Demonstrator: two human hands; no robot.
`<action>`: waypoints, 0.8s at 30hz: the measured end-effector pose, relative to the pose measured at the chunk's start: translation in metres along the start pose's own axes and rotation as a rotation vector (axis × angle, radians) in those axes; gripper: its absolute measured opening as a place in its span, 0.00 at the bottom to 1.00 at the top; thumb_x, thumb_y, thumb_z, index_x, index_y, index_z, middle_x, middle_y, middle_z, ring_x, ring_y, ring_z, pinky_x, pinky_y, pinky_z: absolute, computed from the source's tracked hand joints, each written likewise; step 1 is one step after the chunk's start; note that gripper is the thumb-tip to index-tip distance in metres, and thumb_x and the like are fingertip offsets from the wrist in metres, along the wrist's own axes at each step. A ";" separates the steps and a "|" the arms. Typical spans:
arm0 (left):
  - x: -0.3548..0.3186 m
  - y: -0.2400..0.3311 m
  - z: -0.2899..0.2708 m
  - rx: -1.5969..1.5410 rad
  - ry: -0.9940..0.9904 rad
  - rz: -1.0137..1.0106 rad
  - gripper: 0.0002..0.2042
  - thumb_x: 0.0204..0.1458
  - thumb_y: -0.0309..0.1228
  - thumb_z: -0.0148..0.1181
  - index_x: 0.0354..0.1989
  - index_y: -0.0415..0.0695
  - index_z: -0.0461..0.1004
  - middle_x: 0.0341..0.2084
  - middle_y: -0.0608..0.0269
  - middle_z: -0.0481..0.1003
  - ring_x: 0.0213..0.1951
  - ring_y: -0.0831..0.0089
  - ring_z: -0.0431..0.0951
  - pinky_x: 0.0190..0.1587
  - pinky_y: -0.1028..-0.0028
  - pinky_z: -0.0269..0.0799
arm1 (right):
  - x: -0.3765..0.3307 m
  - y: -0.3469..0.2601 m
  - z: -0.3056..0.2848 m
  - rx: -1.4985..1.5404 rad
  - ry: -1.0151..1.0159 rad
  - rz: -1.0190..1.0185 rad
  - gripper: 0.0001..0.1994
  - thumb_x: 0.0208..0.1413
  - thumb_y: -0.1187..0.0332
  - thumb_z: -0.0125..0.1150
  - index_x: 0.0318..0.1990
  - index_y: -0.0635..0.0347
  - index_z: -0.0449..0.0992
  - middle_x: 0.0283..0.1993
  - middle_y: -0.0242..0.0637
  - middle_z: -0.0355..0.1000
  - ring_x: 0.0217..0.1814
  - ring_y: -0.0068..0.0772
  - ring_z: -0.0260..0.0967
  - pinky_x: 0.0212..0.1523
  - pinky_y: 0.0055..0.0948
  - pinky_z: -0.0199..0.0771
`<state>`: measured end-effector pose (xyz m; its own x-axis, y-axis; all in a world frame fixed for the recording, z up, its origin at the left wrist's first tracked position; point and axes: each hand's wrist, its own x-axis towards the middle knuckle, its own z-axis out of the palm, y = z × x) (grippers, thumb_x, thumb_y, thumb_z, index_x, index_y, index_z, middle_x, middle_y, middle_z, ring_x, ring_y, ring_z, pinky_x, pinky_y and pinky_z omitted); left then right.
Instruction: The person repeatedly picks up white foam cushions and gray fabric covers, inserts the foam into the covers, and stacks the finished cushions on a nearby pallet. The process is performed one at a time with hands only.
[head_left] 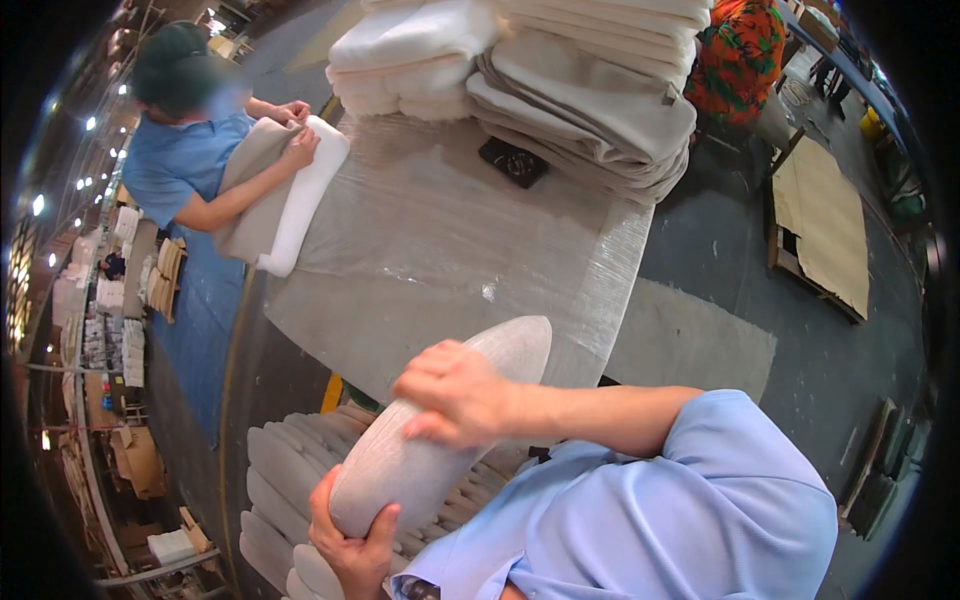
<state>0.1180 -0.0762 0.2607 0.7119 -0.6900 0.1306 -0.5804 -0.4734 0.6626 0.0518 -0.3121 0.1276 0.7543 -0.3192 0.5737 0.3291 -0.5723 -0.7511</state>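
Note:
A light grey fabric-covered cushion (440,445) is held up in front of me, tilted, with its far tip over the near edge of the plastic-covered table (400,260). My left hand (355,535) grips its lower end, fingers and thumb on either side. Across its upper edge lies my right hand (455,395), with fingers curled over the edge and the thumb against the fabric; it is slightly blurred. Below and behind the cushion, several similar grey cushions (285,465) stand packed in rows, partly hidden by my arms.
Stacks of white padding (415,55) and folded grey covers (590,110) rise at the table's far side, beside a small black item (513,162). A co-worker (185,130) at the left handles a grey cover (250,190) over white padding. A cardboard-topped pallet (825,225) lies at right.

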 end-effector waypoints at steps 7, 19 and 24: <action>-0.027 -0.045 -0.007 0.004 0.043 0.022 0.38 0.47 0.44 0.81 0.60 0.33 0.72 0.46 0.46 0.81 0.46 0.57 0.83 0.51 0.61 0.78 | -0.068 0.079 -0.013 -0.216 0.100 0.262 0.19 0.67 0.50 0.51 0.34 0.56 0.74 0.34 0.42 0.75 0.39 0.51 0.73 0.45 0.48 0.70; -0.054 -0.096 0.002 -0.099 0.254 0.011 0.39 0.45 0.46 0.82 0.60 0.33 0.73 0.45 0.48 0.80 0.46 0.58 0.82 0.52 0.61 0.77 | -0.114 0.132 0.006 0.048 0.412 0.781 0.26 0.74 0.49 0.44 0.36 0.66 0.73 0.35 0.52 0.76 0.37 0.57 0.70 0.43 0.46 0.70; -0.061 -0.118 -0.002 -0.181 0.258 -0.169 0.34 0.54 0.39 0.76 0.65 0.32 0.69 0.54 0.47 0.76 0.53 0.59 0.78 0.58 0.62 0.74 | -0.136 0.143 0.036 0.212 0.448 0.979 0.31 0.76 0.43 0.37 0.48 0.64 0.77 0.49 0.53 0.79 0.53 0.51 0.75 0.57 0.44 0.70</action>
<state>0.1438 0.0230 0.1759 0.8818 -0.4380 0.1750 -0.3831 -0.4485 0.8076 0.0165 -0.3233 -0.0695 0.4811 -0.8348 -0.2676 -0.1765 0.2067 -0.9623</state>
